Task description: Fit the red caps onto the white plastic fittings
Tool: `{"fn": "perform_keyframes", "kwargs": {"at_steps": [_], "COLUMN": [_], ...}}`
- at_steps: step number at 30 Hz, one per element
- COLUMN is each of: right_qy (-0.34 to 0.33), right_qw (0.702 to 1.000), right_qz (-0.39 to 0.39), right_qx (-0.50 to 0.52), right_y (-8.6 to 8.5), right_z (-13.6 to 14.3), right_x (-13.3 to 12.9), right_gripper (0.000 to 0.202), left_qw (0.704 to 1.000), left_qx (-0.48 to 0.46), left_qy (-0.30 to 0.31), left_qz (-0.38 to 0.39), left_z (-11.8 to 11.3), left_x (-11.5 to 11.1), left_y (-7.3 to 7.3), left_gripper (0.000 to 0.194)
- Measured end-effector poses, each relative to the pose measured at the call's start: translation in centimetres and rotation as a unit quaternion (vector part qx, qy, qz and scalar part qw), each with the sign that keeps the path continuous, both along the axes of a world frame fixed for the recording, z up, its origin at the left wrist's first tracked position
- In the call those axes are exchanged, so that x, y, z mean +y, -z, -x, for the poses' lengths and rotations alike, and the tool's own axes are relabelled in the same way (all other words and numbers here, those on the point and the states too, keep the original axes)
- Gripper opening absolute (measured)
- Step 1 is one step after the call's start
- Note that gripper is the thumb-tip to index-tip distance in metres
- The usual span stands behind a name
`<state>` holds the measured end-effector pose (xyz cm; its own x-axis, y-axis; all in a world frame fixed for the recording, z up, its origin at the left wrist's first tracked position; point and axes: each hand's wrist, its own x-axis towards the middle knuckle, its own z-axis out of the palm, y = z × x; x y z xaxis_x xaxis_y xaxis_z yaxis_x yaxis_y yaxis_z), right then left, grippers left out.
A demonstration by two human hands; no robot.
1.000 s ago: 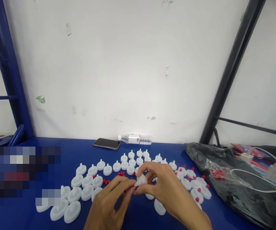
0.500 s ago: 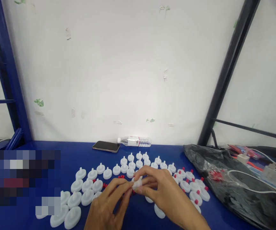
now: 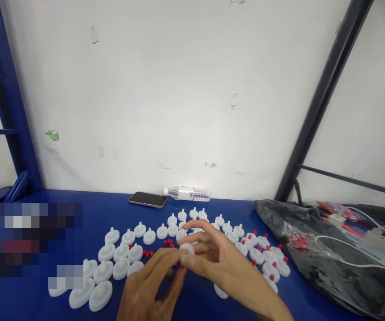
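Between my two hands, at the lower middle, is a round white cap [image 3: 187,248]. My left hand [image 3: 155,278] is closed with its fingertips on the cap's left side. My right hand [image 3: 217,258] has its thumb against the cap, its other fingers curving above and behind it. Several white caps with upright nozzles [image 3: 121,268] stand on the blue table to the left and behind the hands. On the right, several white caps carry red tips [image 3: 271,271]. Small loose red pieces [image 3: 169,243] lie just behind my left hand.
A phone [image 3: 147,199] and a clear bottle [image 3: 192,193] lie by the wall at the table's [image 3: 79,214] back. Black plastic sheeting [image 3: 326,272] covers the right side, with a bag of red pieces [image 3: 299,242], a white cable and a power strip. Metal posts flank the wall.
The cap between my hands has turned, its round face now showing more. My right hand's fingers have lifted and spread a little. The view has shifted slightly.
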<state>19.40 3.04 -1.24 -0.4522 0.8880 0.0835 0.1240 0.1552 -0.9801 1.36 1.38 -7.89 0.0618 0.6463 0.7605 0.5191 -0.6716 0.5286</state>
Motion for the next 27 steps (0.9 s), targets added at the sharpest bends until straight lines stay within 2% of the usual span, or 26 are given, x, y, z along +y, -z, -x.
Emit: {"fn": "perform_keyframes", "kwargs": {"at_steps": [4, 8, 13, 18, 21, 24, 27], "right_qy": [0.005, 0.0, -0.057, -0.054, -0.018, 0.068, 0.143], "right_qw": [0.999, 0.999, 0.998, 0.991, 0.993, 0.996, 0.988], "right_qz": [-0.03, -0.014, 0.028, 0.083, 0.06, -0.014, -0.055], "right_qx": [-0.024, -0.04, 0.016, 0.086, 0.101, 0.064, 0.032], "right_y": [-0.1, -0.3, 0.1, 0.6, 0.6, 0.1, -0.5], "right_z": [0.2, 0.1, 0.0, 0.1, 0.1, -0.7, -2.5], "right_x": [-0.2, -0.4, -0.2, 0.4, 0.7, 1.0, 1.4], "right_gripper": [0.041, 0.035, 0.032, 0.038, 0.037, 0.022, 0.026], "left_qw": [0.999, 1.0, 0.999, 0.997, 0.998, 0.995, 0.982], "left_qx": [-0.005, -0.011, 0.002, 0.035, 0.03, 0.067, 0.141], "left_qy": [-0.036, -0.024, -0.035, -0.042, -0.03, -0.079, -0.12], "left_qz": [0.008, 0.005, -0.01, -0.051, -0.056, -0.008, 0.04], "left_z": [-0.1, -0.1, -0.2, -0.4, -0.4, -0.1, 0.3], "left_x": [-0.1, -0.2, -0.3, -0.6, -0.5, -0.1, 0.3], "left_y": [-0.2, -0.2, -0.1, -0.2, -0.1, 0.2, 0.9], "left_gripper": [0.027, 0.024, 0.022, 0.025, 0.028, 0.027, 0.021]}}
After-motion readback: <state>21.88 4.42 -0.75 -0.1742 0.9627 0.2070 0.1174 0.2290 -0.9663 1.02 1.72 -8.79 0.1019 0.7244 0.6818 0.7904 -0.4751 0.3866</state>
